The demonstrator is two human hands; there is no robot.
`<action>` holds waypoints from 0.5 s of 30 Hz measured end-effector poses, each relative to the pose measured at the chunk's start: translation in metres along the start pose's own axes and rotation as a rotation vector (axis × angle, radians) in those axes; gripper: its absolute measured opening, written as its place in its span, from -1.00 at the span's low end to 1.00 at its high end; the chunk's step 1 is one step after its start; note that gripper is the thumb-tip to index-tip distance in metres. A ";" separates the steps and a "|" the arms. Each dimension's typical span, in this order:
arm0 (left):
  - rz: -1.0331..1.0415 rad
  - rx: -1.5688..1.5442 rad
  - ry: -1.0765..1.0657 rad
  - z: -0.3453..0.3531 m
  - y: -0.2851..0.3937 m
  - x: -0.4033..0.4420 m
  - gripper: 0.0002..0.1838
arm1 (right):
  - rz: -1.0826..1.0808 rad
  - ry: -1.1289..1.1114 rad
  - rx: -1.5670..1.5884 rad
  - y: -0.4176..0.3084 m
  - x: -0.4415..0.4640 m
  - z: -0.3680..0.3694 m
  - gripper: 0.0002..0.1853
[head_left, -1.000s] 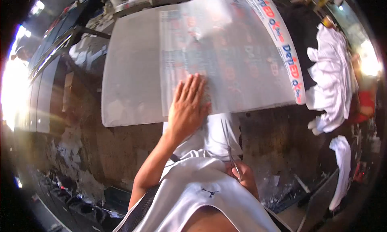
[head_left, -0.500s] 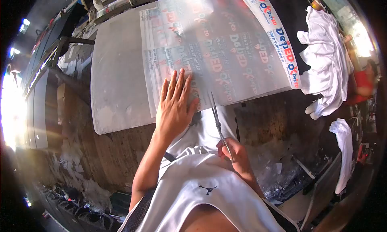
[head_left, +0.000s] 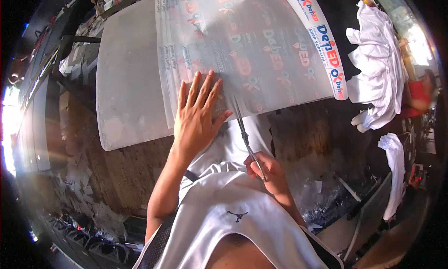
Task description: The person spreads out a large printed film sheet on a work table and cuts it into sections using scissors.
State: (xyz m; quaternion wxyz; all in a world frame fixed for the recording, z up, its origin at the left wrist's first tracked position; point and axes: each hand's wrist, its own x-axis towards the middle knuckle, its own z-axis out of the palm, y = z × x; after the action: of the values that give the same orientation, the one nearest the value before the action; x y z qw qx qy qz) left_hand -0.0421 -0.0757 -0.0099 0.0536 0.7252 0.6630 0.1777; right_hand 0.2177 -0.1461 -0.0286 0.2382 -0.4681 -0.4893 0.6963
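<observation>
A translucent plastic sheet (head_left: 275,89) with faint red and blue DepED print lies over a grey board (head_left: 128,77). My left hand (head_left: 198,112) rests palm down near the sheet's front edge, its fingers stretched out and a little apart. In my right hand (head_left: 268,171) is a pair of scissors (head_left: 244,136), held by the handles close to my lap. Its long blades point away from me and reach the near edge of the sheet, just right of my left thumb. Whether the tips lie above or below the plastic, I cannot tell.
A printed strip (head_left: 329,52) marked DepED curls over the board's right edge. Further right hang white cloths (head_left: 375,68) and a smaller white cloth (head_left: 394,175). A person in red (head_left: 417,98) is at the far right. Scraps litter the dark floor (head_left: 135,171).
The view has shifted slightly, so the board now sits further left and higher. My scissors and right hand have moved a little up and left in view. My left hand stays flat on the sheet.
</observation>
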 end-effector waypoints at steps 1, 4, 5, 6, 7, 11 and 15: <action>0.006 0.029 0.012 0.002 -0.001 0.000 -0.17 | -0.013 -0.006 0.009 0.001 0.001 0.000 -0.62; 0.012 -0.008 0.025 0.002 -0.001 0.001 -0.20 | -0.016 -0.008 0.035 0.002 0.003 -0.002 -0.61; 0.009 -0.010 0.023 0.003 -0.001 0.000 -0.20 | -0.012 -0.010 0.034 0.001 0.004 -0.002 -0.61; 0.005 -0.005 0.023 0.005 -0.001 0.000 -0.19 | -0.001 0.000 0.031 -0.001 0.004 -0.002 -0.60; 0.001 0.000 0.023 0.006 -0.001 -0.001 -0.17 | 0.009 0.010 0.030 -0.002 0.004 -0.002 -0.60; -0.020 -0.003 0.000 0.004 0.000 -0.001 -0.13 | 0.012 -0.011 0.003 0.001 0.008 -0.005 -0.59; -0.012 -0.003 0.005 0.001 0.001 0.001 -0.12 | -0.003 -0.023 0.001 -0.003 0.008 -0.007 -0.60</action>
State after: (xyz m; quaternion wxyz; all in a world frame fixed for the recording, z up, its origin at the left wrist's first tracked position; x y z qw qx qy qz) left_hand -0.0408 -0.0752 -0.0101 0.0540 0.7206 0.6673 0.1804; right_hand 0.2196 -0.1358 -0.0301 0.2339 -0.4593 -0.4924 0.7013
